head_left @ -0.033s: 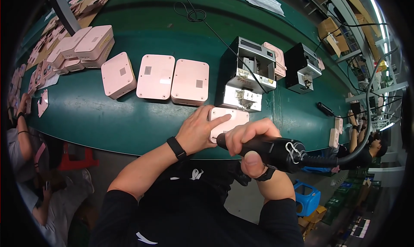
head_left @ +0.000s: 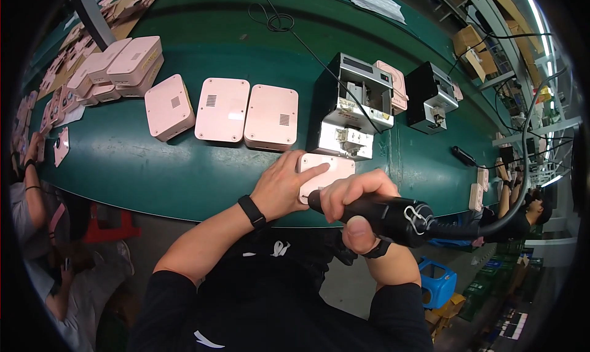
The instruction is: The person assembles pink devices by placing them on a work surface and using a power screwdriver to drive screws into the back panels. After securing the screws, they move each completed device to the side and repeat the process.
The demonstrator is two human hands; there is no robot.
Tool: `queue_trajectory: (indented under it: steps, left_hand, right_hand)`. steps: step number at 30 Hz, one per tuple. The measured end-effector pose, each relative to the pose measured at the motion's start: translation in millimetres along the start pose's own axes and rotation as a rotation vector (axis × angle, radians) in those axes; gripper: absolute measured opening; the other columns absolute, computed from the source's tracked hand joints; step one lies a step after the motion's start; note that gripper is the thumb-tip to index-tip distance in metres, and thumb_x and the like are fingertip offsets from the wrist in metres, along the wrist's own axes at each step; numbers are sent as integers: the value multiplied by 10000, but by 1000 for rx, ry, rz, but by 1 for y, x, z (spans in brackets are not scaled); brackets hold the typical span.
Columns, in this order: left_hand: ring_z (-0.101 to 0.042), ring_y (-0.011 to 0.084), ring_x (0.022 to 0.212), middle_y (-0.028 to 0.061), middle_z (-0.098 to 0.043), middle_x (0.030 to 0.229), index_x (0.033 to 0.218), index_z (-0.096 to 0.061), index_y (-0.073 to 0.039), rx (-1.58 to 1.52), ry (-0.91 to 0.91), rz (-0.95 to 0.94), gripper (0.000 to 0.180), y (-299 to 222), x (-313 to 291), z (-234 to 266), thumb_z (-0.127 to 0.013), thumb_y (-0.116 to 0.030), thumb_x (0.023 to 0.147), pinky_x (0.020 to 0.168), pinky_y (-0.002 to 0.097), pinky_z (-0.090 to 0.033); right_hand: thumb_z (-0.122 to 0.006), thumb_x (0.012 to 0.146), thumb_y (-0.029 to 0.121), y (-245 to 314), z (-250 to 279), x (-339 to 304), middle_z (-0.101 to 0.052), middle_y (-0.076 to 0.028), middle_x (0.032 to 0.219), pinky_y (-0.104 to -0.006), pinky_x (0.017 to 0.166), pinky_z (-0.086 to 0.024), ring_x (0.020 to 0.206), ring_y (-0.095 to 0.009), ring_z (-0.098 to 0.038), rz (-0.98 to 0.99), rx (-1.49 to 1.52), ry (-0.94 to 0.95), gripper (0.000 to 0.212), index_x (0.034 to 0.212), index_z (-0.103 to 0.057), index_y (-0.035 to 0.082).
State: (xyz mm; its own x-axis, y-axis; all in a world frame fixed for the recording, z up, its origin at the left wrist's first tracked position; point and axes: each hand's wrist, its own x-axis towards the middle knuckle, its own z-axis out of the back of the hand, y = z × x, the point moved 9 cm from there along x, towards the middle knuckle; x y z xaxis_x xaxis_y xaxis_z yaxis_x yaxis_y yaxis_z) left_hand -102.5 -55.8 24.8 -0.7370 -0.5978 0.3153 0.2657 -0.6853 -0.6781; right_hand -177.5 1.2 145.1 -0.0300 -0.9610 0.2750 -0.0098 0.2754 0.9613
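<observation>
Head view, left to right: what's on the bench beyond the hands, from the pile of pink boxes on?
Pile of pink boxes → tilted pink box → pink box with grille at left → pink box with grille at right → nearer machine → farther machine → black tool.

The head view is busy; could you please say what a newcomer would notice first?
The black corded driver in the right grip, right of centre, probably stands out, its tip at the pale pink box on which the left grip rests. Next come three similar boxes in a row farther left, and a silver and black machine just beyond the first box.
</observation>
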Motion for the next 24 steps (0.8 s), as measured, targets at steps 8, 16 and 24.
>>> queue_trajectory:
  steps: [8,16,24]
  left_hand:
    - [-531,359,1143,173,-513,1227,1347,-594,-237,4,-11,-5,765,-3,1,3,-880,-292,640,964,439,-493]
    - [-604,281,1163,160,-587,1302,1346,-580,-104,-415,241,138,653,-6,-31,67,-819,-293,769,1001,393,-487]
    - [-702,359,991,195,-602,1280,1435,-423,-90,-1552,-1,691,681,90,36,166,-434,-601,985,806,462,-630]
  right_hand:
    - [-749,858,357,-4,-3,0,-568,-76,730,-353,651,-491,629,-176,-556,47,-25,29,442,990,-447,62]
    - [-629,915,443,118,65,-22,-547,-53,653,-297,414,-424,403,-158,-463,539,462,-243,415,935,-459,64]
    - [-501,992,442,70,131,-75,-492,-34,621,-289,423,-422,411,-140,-456,385,346,-586,397,942,-451,51]
